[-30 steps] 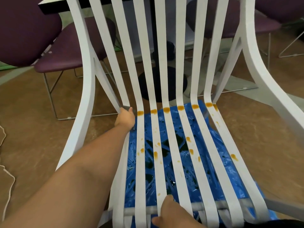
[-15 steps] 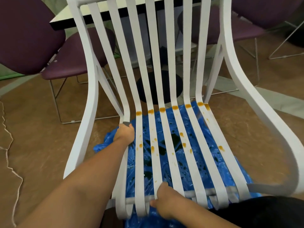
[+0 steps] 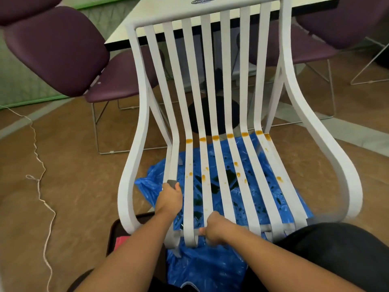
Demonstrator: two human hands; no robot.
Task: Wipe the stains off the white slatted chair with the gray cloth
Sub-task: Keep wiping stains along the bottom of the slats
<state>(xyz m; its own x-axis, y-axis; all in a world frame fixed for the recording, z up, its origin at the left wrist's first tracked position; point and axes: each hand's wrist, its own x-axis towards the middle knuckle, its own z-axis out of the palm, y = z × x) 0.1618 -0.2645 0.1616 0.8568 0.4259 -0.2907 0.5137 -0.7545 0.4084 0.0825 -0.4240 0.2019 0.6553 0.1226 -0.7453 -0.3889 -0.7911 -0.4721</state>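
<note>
The white slatted chair (image 3: pixel 228 85) faces me, its seat slats dotted with orange stains (image 3: pixel 215 137) in a row at the bend and scattered lower down. My left hand (image 3: pixel 169 197) grips the gray cloth (image 3: pixel 172 183) around the leftmost seat slat, about midway along the seat; only a small end of the cloth shows. My right hand (image 3: pixel 213 227) grips the front end of a middle slat near the seat's front edge.
A blue plastic sheet (image 3: pixel 210 268) lies on the brown floor under the chair. Purple chairs (image 3: pixel 63 49) and a table (image 3: pixel 168 9) stand behind. A white cord (image 3: pixel 42 182) trails on the left floor. A dark tray (image 3: pixel 117 234) sits by my left forearm.
My left hand has slid the cloth down the leftmost slat from the bend toward the front. The view has pulled back and up, showing the whole backrest.
</note>
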